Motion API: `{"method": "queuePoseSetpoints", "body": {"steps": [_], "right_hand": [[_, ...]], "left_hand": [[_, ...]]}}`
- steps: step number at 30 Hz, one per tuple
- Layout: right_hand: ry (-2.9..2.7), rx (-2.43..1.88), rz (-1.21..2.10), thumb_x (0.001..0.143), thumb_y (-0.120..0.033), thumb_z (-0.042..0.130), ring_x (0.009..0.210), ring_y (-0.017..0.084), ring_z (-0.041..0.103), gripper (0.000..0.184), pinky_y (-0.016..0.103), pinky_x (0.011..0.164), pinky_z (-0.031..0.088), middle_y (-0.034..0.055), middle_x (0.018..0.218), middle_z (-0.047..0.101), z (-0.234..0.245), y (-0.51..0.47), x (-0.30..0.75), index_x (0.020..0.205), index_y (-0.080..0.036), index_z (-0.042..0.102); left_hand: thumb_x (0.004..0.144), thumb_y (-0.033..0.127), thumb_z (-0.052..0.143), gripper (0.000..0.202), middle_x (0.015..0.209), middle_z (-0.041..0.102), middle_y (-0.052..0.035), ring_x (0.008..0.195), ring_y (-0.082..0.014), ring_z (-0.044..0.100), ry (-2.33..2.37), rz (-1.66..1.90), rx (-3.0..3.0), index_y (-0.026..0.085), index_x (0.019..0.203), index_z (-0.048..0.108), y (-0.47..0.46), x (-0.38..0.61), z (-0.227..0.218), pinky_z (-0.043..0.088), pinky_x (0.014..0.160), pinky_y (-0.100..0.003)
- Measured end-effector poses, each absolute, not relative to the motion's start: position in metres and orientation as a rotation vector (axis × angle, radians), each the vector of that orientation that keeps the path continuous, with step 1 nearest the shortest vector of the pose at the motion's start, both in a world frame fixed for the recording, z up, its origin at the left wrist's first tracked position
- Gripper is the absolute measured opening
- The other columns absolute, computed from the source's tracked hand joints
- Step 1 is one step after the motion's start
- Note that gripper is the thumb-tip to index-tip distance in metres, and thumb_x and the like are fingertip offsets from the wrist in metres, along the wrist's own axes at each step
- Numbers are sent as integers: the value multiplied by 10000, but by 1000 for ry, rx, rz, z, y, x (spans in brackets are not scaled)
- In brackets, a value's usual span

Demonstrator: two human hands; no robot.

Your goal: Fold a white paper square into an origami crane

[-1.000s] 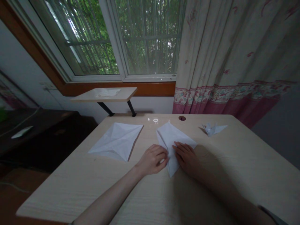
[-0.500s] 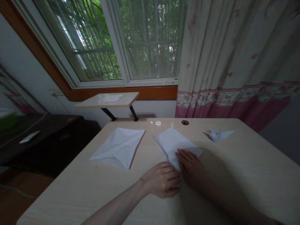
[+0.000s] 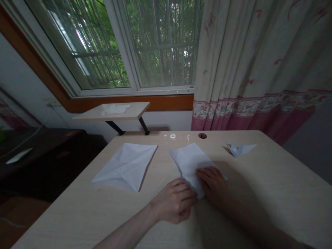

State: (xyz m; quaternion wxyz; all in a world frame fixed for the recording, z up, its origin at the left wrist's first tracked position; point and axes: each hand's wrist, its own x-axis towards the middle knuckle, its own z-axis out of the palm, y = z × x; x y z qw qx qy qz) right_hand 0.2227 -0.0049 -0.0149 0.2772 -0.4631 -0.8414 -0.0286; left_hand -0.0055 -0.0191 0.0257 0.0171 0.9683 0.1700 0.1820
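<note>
A folded white sheet of paper [image 3: 190, 159] lies on the table between my hands. My left hand [image 3: 177, 200] is closed, its fingers curled at the near left edge of this sheet; the fingertips are partly hidden. Fingers laid flat, my right hand [image 3: 214, 183] rests on the sheet's right side. Left of it spreads another white sheet [image 3: 127, 164], marked with crossing creases and slightly raised at its edges. Over to the right stands a small folded paper crane [image 3: 240, 149].
The pale wooden table [image 3: 103, 218] has a round cable hole [image 3: 202, 136] near its back edge. A small raised shelf [image 3: 137, 110] at the back left holds white crumpled paper [image 3: 118, 109]. Beyond are a barred window and a curtain [image 3: 228, 69]. A dark low cabinet [image 3: 52, 145] stands at left.
The sheet under my hands has turned slightly, its right corner now nearer me. My left hand has shifted slightly left with its fingers still curled. The whole view has moved a little.
</note>
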Motion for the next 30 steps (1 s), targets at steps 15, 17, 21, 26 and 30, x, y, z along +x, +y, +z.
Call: {"method": "queuePoseSetpoints", "body": {"steps": [15, 17, 21, 26, 30], "right_hand": [[-2227, -1283, -137, 964, -212, 399, 1182, 267, 604, 362, 505, 997, 510, 94, 1225, 685, -15, -7, 222, 1206, -232, 668], [-2241, -1280, -132, 969, -225, 403, 1178, 271, 610, 361, 499, 987, 523, 102, 1235, 681, -15, -7, 222, 1222, -216, 660], [-2256, -1261, -98, 966, -232, 425, 1187, 275, 609, 372, 495, 991, 524, 123, 1268, 662, -17, -10, 223, 1277, -187, 624], [-2276, -1270, -47, 936, -241, 479, 1180, 259, 615, 388, 460, 1001, 513, 120, 1293, 649, -17, -14, 221, 1299, -179, 601], [-2336, -1265, 4, 902, -281, 547, 1204, 266, 596, 411, 470, 1016, 490, 119, 1290, 652, -10, -16, 219, 1296, -179, 604]], "left_hand": [[870, 203, 564, 458, 1285, 650, -62, 1105, -231, 619, 1214, 494, 2920, 204, 1325, 514, -10, -12, 14, 390, 1044, -421], [862, 241, 578, 470, 1282, 651, -79, 1125, -246, 616, 1304, 507, 2870, 197, 1326, 516, -10, -11, 14, 373, 1067, -438], [883, 349, 581, 459, 1232, 672, -108, 1131, -276, 618, 1456, 596, 2837, 176, 1306, 529, -10, -8, 13, 375, 1065, -467], [897, 458, 593, 490, 1255, 660, -114, 1166, -311, 597, 1561, 603, 2831, 188, 1301, 534, -6, -10, 8, 391, 1041, -492], [924, 373, 602, 392, 1323, 630, -66, 1230, -299, 559, 1463, 553, 2896, 230, 1286, 563, -2, -14, 7, 348, 1088, -512]]}}
